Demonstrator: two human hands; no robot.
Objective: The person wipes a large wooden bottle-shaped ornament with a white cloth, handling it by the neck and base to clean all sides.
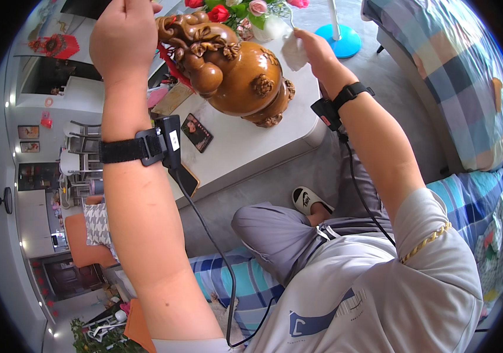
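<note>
A glossy brown carved wooden gourd ornament point(247, 84) with carved vines and small gourds stands on the light-topped table point(242, 145). My left hand point(123, 44) is raised at its left, near its carved top; the fingers are partly cut off by the picture's edge, so what they touch or hold cannot be told. To the ornament's right, my right hand point(317, 48) pinches a crumpled white cloth or tissue point(294, 52), apart from the round body. Red tassels point(176, 70) hang beside the ornament on the left. Both wrists wear black straps with small cabled devices.
Pink and red flowers point(238, 11) in a white pot stand behind the ornament. Two phones point(197, 132) point(185, 178) lie on the table. A blue round base point(342, 42) with a white pole is on the floor. A checked-covered sofa point(450, 66) stands right; black cables hang from both wrists.
</note>
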